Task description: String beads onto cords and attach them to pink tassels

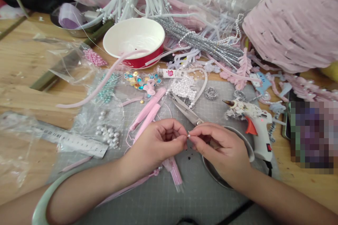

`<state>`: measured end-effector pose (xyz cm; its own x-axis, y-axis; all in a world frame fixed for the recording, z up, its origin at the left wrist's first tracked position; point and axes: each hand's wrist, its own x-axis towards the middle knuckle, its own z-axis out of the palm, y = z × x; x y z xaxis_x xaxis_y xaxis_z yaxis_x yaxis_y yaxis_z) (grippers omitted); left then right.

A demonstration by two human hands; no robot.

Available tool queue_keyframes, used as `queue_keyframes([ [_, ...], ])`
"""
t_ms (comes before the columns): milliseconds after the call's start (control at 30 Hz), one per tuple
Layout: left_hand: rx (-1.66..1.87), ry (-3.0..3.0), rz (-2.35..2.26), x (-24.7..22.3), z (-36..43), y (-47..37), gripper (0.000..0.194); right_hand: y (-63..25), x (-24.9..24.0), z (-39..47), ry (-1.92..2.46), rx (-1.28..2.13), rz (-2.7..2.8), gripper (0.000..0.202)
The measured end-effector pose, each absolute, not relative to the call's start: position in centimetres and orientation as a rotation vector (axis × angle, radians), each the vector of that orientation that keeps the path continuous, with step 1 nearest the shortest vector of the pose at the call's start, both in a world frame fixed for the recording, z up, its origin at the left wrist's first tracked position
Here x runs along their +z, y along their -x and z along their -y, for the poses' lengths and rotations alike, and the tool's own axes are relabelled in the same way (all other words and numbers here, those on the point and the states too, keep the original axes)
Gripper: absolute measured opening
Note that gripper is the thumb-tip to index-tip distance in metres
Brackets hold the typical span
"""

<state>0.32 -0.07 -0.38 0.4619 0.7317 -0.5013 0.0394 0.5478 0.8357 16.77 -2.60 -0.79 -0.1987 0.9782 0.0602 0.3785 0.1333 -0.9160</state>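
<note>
Nearest to the camera, at 8 o'clock, a pale green bangle is worn on the left forearm. At the centre of the dial, over a grey cutting mat, a tiny bead is held up between two hands. It can be judged almost weightless, hard, smooth and liable to slip, easily lost if let go; it is best taken by its sides, between the tips of thumb and forefinger. Whether any thread or wire is run through it cannot be told.

By the left hand the bead is pinched at 9 o'clock, thumb and forefinger brought together on it and the other fingers curled behind. By the right hand it is met from 3 o'clock, the tips of thumb and forefinger nearly closed on it.

Just beyond the fingertips, at 11 o'clock, scissors are laid with blades pointed away. Partly covered by the right hand, at 5 o'clock, a metal dish is seen. Pink tassels are spread at 10 o'clock, and a glue gun is rested at 3 o'clock. Farther out, white beads are heaped at 12 o'clock, a steel ruler is laid flat at 9 o'clock, and a red-and-white bowl is set at 11 o'clock.
</note>
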Motion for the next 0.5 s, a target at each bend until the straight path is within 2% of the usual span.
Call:
queue_keyframes([
  [500, 0.522, -0.767, -1.082, 0.36, 0.00, -0.55, 0.012, -16.79, -0.37, 2.23, 1.368, 1.075, 1.647, 0.007],
])
